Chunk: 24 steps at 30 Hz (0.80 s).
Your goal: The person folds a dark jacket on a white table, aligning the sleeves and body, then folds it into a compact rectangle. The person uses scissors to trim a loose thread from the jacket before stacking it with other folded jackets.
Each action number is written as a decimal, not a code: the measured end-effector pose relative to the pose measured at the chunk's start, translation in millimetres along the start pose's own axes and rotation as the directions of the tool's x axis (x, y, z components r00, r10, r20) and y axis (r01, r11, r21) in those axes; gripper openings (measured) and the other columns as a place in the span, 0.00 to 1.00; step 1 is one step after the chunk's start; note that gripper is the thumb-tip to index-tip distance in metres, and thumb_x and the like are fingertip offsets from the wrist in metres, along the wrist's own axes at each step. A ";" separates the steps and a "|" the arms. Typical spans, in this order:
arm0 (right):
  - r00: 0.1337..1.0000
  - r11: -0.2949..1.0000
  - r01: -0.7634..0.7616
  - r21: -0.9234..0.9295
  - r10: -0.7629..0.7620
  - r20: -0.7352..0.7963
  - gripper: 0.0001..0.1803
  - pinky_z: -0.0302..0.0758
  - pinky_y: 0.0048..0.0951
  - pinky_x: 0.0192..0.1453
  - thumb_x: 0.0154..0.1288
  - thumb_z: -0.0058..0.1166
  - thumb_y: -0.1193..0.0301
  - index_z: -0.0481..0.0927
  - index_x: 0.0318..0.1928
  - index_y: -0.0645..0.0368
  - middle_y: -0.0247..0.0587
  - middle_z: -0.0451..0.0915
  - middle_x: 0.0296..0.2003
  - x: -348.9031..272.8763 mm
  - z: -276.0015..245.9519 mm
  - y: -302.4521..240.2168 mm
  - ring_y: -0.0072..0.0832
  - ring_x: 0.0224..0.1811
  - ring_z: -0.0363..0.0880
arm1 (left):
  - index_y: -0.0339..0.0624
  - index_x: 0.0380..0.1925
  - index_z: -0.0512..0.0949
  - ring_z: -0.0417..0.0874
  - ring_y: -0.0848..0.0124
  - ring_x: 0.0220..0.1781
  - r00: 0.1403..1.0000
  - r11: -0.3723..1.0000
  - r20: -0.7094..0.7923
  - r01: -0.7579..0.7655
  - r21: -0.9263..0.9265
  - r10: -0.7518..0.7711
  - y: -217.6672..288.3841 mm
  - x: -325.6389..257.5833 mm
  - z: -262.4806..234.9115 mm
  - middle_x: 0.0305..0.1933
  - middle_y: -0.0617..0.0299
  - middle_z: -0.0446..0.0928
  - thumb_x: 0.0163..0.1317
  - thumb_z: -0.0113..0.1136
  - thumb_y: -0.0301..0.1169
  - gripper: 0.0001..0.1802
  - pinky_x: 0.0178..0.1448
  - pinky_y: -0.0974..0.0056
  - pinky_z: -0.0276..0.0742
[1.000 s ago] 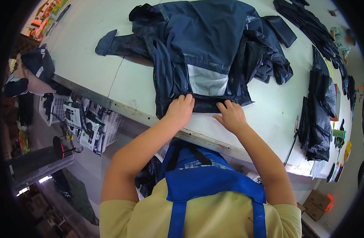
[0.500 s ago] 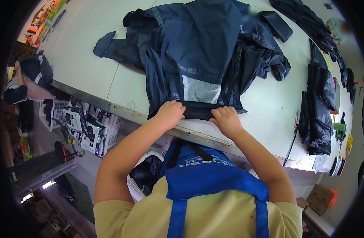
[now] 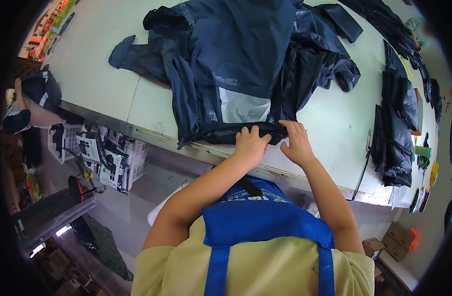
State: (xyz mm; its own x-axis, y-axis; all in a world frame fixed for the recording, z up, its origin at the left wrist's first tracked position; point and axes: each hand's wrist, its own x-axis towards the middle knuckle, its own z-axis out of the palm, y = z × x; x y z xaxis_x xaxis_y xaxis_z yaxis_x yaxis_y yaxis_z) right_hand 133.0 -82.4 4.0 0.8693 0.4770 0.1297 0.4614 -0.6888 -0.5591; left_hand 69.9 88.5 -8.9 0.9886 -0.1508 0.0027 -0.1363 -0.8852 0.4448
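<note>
Navy-blue nylon rain jacket (image 3: 245,64) w/ pale mesh lining lies spread on the white desk (image 3: 103,84) — hem folded at the near edge. Left hand (image 3: 250,143) presses the dark fold, fingers (image 3: 248,132) together, flat. Right hand (image 3: 297,143) just beside it, fingers slightly spread, tips on the fold. Black folded garments (image 3: 396,128) stacked at right, well apart.

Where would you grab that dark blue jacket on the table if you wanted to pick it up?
Probably by the folded hem at the near table edge, coming from the person's side. It forms a thick, straight band there, and the left hand and right hand already press on it. The rest of the dark blue jacket lies spread and crumpled.
</note>
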 end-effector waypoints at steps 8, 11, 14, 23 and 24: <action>0.926 0.921 -0.270 0.280 0.168 0.339 0.08 0.74 0.35 0.46 0.55 0.57 0.76 0.81 0.38 0.61 0.45 0.81 0.35 -9.4 -4.8 21.6 0.41 0.39 0.78 | 0.50 0.31 0.84 0.74 0.61 0.49 0.989 0.974 -0.016 0.141 -0.178 -0.147 -0.2 7.1 31.3 0.37 0.67 0.78 0.48 0.68 0.37 0.09 0.49 0.51 0.60; 0.897 0.839 -0.375 0.394 0.221 0.382 0.09 0.74 0.31 0.44 0.57 0.57 0.76 0.80 0.39 0.62 0.44 0.80 0.35 -13.3 -9.3 11.0 0.37 0.39 0.79 | 0.48 0.28 0.84 0.77 0.65 0.51 0.977 0.901 0.116 0.208 -0.380 -0.177 1.1 8.1 3.8 0.33 0.67 0.82 0.46 0.71 0.46 0.16 0.50 0.53 0.60; 0.907 0.847 -0.346 0.402 0.192 0.376 0.09 0.74 0.29 0.44 0.58 0.56 0.77 0.80 0.40 0.63 0.43 0.80 0.35 -14.5 -14.2 1.8 0.33 0.39 0.78 | 0.49 0.30 0.83 0.78 0.66 0.48 0.947 0.851 0.253 0.295 -0.434 -0.199 -2.6 11.6 -4.9 0.34 0.67 0.82 0.48 0.71 0.45 0.16 0.50 0.55 0.60; 0.923 0.881 -0.260 0.394 0.107 0.369 0.08 0.73 0.29 0.46 0.58 0.56 0.80 0.79 0.40 0.65 0.43 0.78 0.36 -16.8 -20.8 -0.9 0.33 0.40 0.77 | 0.51 0.34 0.81 0.77 0.68 0.49 0.950 0.790 0.252 0.295 -0.537 -0.183 -8.5 3.5 -8.2 0.32 0.71 0.83 0.49 0.71 0.41 0.15 0.54 0.55 0.57; 0.925 0.884 -0.253 0.393 0.101 0.367 0.08 0.73 0.29 0.46 0.58 0.56 0.80 0.79 0.40 0.65 0.43 0.78 0.36 -17.0 -21.2 0.0 0.33 0.40 0.77 | 0.51 0.34 0.81 0.76 0.69 0.49 0.950 0.791 0.256 0.293 -0.537 -0.177 -8.4 3.3 -8.3 0.33 0.71 0.83 0.49 0.71 0.41 0.14 0.55 0.55 0.56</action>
State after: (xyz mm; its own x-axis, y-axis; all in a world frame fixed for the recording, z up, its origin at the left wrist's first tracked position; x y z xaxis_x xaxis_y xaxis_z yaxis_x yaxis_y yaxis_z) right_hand 122.0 -102.0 19.2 0.7854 0.5718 -0.2370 0.1187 -0.5148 -0.8490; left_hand 74.8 99.1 -5.3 0.9468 -0.0992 -0.3060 0.2162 -0.5082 0.8337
